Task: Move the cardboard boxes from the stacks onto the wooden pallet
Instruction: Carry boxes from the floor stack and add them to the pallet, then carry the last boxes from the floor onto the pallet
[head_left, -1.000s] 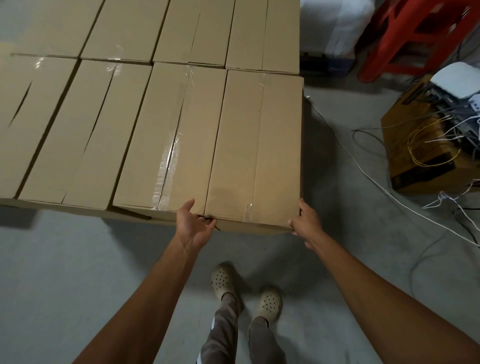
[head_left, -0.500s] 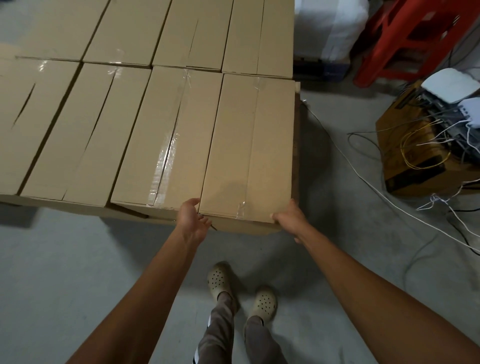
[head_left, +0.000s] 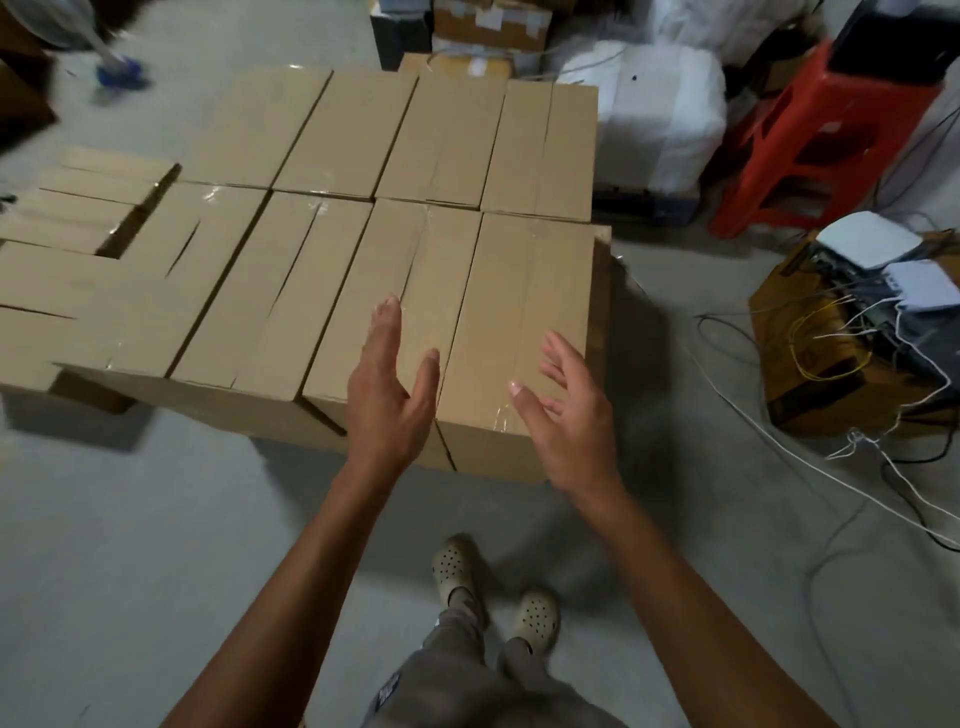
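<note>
Over near-right box (head_left: 524, 291): L hand (head_left: 392, 410), R hand (head_left: 571, 431), fingers (head_left: 387, 325) spread, prob. clear.

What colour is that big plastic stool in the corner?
The plastic stool is bright red, seen best in the head view, top right.

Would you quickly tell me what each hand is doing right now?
Left hand: open, holding nothing.
Right hand: open, holding nothing.
</note>
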